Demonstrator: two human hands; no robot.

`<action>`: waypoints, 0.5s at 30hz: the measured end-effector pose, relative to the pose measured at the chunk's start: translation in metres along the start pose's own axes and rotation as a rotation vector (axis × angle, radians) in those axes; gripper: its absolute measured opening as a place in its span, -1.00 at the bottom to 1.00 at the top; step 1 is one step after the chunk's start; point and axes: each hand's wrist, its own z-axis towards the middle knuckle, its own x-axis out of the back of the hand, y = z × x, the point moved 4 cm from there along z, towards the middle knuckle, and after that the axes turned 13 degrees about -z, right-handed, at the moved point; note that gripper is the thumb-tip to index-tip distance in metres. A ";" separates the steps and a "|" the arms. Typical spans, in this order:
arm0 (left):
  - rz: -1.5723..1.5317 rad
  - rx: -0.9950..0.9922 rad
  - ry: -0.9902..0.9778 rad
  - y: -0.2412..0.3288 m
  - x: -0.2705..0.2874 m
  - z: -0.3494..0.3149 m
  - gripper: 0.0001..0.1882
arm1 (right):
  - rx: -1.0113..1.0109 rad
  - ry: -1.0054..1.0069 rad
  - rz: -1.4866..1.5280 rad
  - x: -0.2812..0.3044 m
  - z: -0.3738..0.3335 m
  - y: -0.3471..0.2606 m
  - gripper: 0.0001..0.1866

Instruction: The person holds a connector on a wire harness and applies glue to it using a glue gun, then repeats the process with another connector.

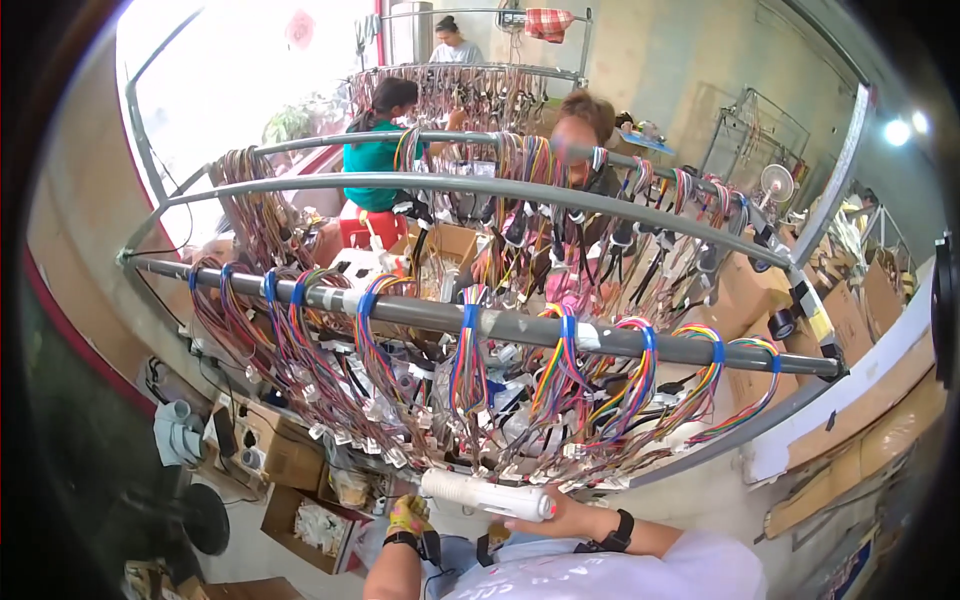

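A white barrel-shaped tool (485,494) lies level in front of me, below the hanging wires. My right hand (562,518) is closed at its right end; the tool hides most of the fingers. Left of it, my left hand (408,514), with yellow-green covering on the fingers, is curled closed low down. Whatever it holds, if anything, I cannot make out. Just beyond both hands, bundles of multicoloured wires (468,360) hang from a grey rail (440,314), tied with blue bands. Their lower ends carry small white connectors (395,456).
Curved grey bars (480,184) with more harnesses stand behind the rail. Beyond them are a person in green (372,160), another person (588,120) and one farther back (457,48). At lower left are an open cardboard box (305,528) and a round black stool (205,518).
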 end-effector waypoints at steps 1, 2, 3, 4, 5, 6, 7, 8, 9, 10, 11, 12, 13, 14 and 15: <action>0.018 0.020 0.021 -0.005 0.002 0.000 -0.82 | -0.059 -0.020 -0.007 0.000 -0.002 0.001 -0.71; 0.038 0.039 0.036 -0.007 -0.004 0.001 -0.83 | -0.115 -0.036 -0.019 0.002 -0.001 -0.001 -0.71; -0.034 0.071 0.134 -0.011 0.002 0.002 -0.83 | -0.088 0.015 0.006 0.008 0.003 -0.022 -0.69; -0.024 0.087 0.140 -0.009 0.008 0.001 -0.83 | -0.082 0.014 0.011 0.008 0.007 -0.020 -0.69; 0.018 0.088 0.136 -0.007 0.012 0.000 -0.82 | -0.093 -0.034 -0.058 0.005 0.007 -0.016 -0.68; 0.059 0.090 0.133 -0.006 0.018 -0.002 -0.82 | -0.104 -0.084 -0.127 0.001 0.008 -0.012 -0.67; 0.064 0.092 0.135 -0.004 0.024 -0.004 -0.82 | -0.088 -0.096 -0.122 -0.007 0.009 -0.004 -0.64; 0.078 0.104 0.137 -0.004 0.031 -0.005 -0.82 | -0.089 -0.095 -0.122 -0.011 0.013 -0.003 -0.64; 0.092 0.117 0.140 -0.002 0.037 -0.005 -0.82 | -0.040 -0.052 -0.088 -0.014 0.017 -0.005 -0.63; 0.092 0.120 0.138 0.001 0.043 -0.004 -0.82 | 0.009 -0.009 -0.056 -0.016 0.022 -0.009 -0.62; 0.072 0.122 0.195 0.003 0.055 -0.006 -0.80 | -0.039 -0.058 -0.058 -0.018 0.027 -0.015 -0.60; 0.053 0.124 0.251 0.006 0.064 -0.007 -0.79 | -0.044 -0.060 -0.059 -0.021 0.031 -0.017 -0.60; 0.045 0.132 0.241 0.010 0.075 -0.006 -0.77 | -0.045 -0.052 -0.059 -0.025 0.036 -0.019 -0.57; 0.051 0.139 0.238 0.014 0.082 -0.006 -0.77 | -0.049 -0.035 -0.058 -0.028 0.040 -0.023 -0.54; 0.028 0.158 0.227 0.020 0.091 -0.006 -0.74 | -0.052 -0.030 -0.057 -0.032 0.044 -0.022 -0.54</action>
